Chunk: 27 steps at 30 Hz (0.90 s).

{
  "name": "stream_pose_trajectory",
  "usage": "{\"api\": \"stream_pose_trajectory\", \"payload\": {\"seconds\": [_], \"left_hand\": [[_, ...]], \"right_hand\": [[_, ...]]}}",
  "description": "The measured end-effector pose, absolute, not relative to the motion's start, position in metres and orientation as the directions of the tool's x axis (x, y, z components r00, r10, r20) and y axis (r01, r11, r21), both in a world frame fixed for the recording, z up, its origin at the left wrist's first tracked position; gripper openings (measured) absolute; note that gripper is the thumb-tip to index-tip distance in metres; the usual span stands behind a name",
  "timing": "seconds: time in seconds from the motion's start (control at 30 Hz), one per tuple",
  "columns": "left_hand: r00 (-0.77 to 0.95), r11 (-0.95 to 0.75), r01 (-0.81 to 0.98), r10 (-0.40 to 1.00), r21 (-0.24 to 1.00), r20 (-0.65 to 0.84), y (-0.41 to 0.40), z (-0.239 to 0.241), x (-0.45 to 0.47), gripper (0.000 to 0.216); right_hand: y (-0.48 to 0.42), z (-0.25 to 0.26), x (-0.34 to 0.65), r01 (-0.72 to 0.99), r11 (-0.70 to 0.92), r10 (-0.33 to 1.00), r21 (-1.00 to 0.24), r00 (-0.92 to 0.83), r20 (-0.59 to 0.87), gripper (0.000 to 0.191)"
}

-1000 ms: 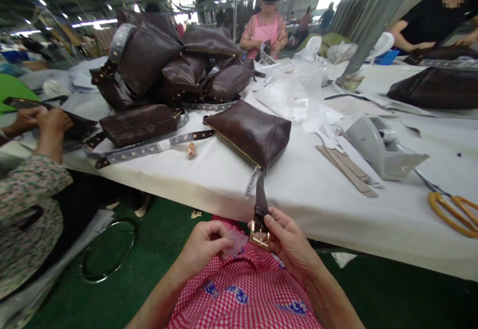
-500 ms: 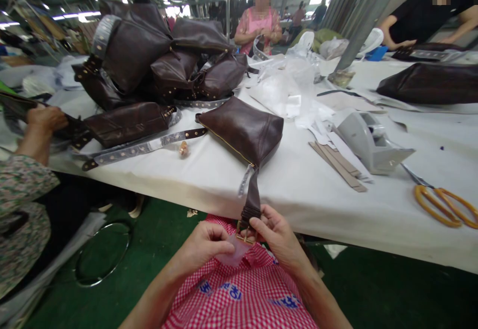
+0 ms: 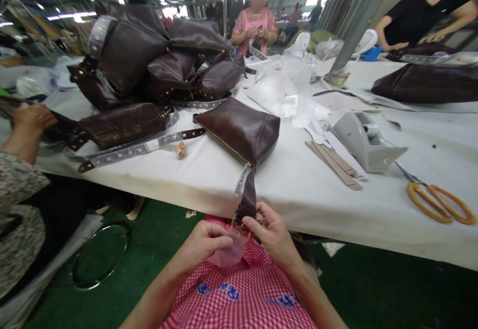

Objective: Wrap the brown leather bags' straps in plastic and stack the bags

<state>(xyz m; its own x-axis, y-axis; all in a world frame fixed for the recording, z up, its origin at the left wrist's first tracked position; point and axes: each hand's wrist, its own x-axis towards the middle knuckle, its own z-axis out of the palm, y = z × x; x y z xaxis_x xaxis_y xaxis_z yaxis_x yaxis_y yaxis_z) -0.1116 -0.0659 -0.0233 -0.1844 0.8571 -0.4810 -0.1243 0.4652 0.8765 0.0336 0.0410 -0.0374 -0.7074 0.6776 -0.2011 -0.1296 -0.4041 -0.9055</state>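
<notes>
Lower centre: your L hand (image 3: 207, 242) pinches a clear film scrap (image 3: 227, 255) against the buckle (image 3: 236, 225) (barely visible). R hand (image 3: 271, 229) grips the strap (image 3: 248, 197) end, which hangs from the bag (image 3: 239, 129) at the table (image 3: 317, 194) edge. Step, prob.: wrapping the buckle. Next needs film taut, strap steady.

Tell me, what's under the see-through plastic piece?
The left hand holds the clear plastic piece over the brown leather strap's end, pinched by the right hand. Only a gold buckle's edge shows; most is covered.

Your white-covered table (image 3: 306, 189) is carrying a brown bag (image 3: 239, 130), piled bags (image 3: 149, 60), a tape dispenser (image 3: 360, 140), cardboard strips (image 3: 334, 162) and orange-handled scissors (image 3: 425, 188).
</notes>
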Motion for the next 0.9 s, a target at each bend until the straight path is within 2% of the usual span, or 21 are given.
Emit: {"api": "stream_pose_trajectory", "payload": {"seconds": [0.43, 0.77, 0.9], "left_hand": [[-0.199, 0.431, -0.193, 0.863, 0.882, -0.465, -0.066, -0.026, -0.118, 0.028], [-0.265, 0.366, -0.247, 0.865, 0.897, -0.426, -0.059, -0.025, -0.114, 0.03], [-0.29, 0.342, -0.227, 0.87, 0.912, -0.399, -0.059, -0.028, -0.114, 0.027]], "right_hand": [[0.042, -0.04, 0.029, -0.178, -0.454, 0.656, -0.873, -0.73, -0.192, 0.029], [0.043, -0.045, 0.027, -0.222, -0.49, 0.661, -0.843, -0.725, -0.194, 0.022], [0.044, -0.047, 0.027, -0.206, -0.526, 0.623, -0.825, -0.753, -0.209, 0.025]]}}
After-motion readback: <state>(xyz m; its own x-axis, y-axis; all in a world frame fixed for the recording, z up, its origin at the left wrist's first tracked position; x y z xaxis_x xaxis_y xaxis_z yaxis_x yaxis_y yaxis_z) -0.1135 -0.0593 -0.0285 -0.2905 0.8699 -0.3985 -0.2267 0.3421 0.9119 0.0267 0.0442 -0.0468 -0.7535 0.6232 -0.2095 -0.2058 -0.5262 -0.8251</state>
